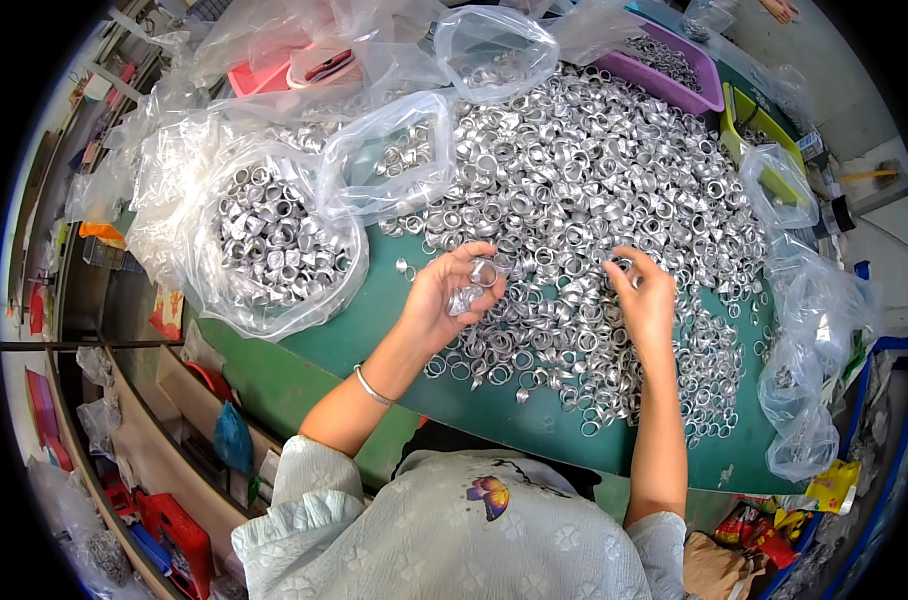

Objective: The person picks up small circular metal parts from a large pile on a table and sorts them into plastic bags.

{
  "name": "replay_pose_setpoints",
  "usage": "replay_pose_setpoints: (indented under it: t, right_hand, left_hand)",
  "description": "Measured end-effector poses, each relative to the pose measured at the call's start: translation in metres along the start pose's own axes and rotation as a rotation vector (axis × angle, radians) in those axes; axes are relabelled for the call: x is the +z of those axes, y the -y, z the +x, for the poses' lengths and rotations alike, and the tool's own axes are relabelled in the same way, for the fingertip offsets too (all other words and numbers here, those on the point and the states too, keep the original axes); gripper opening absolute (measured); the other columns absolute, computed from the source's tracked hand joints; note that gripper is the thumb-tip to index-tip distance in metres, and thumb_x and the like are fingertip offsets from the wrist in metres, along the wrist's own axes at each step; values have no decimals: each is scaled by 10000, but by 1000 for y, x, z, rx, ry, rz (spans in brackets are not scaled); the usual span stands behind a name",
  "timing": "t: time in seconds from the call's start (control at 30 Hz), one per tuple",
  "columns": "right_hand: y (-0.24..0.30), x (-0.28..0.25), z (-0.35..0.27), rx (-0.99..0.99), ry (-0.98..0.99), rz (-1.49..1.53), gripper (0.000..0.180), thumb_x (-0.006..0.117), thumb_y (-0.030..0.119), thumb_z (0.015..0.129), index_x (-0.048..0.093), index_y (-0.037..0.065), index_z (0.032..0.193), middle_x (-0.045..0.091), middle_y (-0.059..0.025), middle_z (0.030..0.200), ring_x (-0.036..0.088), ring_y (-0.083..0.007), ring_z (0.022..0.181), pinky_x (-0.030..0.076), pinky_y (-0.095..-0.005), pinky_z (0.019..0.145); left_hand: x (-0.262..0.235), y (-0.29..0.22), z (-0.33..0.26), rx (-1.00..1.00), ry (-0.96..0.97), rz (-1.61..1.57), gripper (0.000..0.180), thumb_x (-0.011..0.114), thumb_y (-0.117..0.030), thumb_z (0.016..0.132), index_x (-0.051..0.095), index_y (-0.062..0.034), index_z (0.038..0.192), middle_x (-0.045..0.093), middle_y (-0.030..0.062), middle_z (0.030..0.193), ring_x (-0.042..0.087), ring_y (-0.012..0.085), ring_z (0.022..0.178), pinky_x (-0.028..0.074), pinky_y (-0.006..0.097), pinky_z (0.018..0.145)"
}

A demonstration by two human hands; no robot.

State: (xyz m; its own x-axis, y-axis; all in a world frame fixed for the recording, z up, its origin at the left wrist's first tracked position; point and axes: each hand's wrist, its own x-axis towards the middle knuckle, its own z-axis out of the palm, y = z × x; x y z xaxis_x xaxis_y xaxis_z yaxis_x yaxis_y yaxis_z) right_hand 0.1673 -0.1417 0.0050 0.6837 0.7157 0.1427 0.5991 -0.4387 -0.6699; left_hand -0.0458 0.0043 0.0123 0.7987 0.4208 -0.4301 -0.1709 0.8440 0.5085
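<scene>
A wide heap of silver metal rings (584, 160) spreads over the green table (374, 300). My left hand (454, 293) is turned palm up at the heap's near left side, its fingers curled round several rings (464, 300). Another ring sits at its fingertips. Over the right part of the heap, my right hand (642, 290) pinches with thumb and forefinger at what looks like a ring (622, 265), partly covered by the fingers. To the left of my left hand, an open clear plastic bag (349, 285) holds many more rings (277, 235).
More clear bags (389, 155) stand at the back, and others (809, 350) lie along the right edge. A purple bin (709, 95) and a yellow-green bin (784, 150) hold metal pieces at the back right. A pink tray (259, 75) sits at the back left. Shelving (144, 400) runs along the left.
</scene>
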Motion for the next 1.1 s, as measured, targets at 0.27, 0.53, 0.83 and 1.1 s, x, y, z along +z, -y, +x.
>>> replay_pose_setpoints:
  t: [0.27, 0.53, 0.83, 1.1]
  right_hand:
    - [-13, 6, 3, -11, 22, 526, 190, 668, 164, 829, 585, 21, 736, 514, 30, 618, 466, -71, 546, 345, -222, 463]
    - [-2, -17, 0, 527, 294, 1331, 155, 583, 199, 877, 535, 53, 865, 597, -86, 788, 455, -99, 453, 272, -181, 339]
    - [3, 4, -8, -167, 99, -119, 148, 653, 125, 747, 689, 48, 868, 638, -91, 884, 627, -282, 649, 488, -383, 614]
    - [-8, -20, -38, 36, 185, 305, 123, 644, 75, 740, 700, 44, 845, 622, -45, 669, 558, -114, 542, 414, -263, 500]
  left_hand:
    - [-6, 13, 7, 75, -29, 266, 222, 501, -215, 923, 578, -33, 820, 572, 69, 785, 476, 96, 519, 319, 188, 369]
    - [17, 15, 40, 819, -90, 1431, 193, 528, -47, 870, 612, -36, 1043, 617, 75, 876, 588, 210, 571, 466, 292, 520]
    - [34, 33, 42, 679, 120, 2046, 272, 551, -53, 793, 565, -47, 1065, 525, 68, 1196, 618, 333, 649, 505, 432, 585]
    - [18, 43, 6, 665, 276, 1842, 279, 563, -21, 769, 593, -65, 1043, 580, 61, 1100, 623, 302, 696, 507, 389, 593]
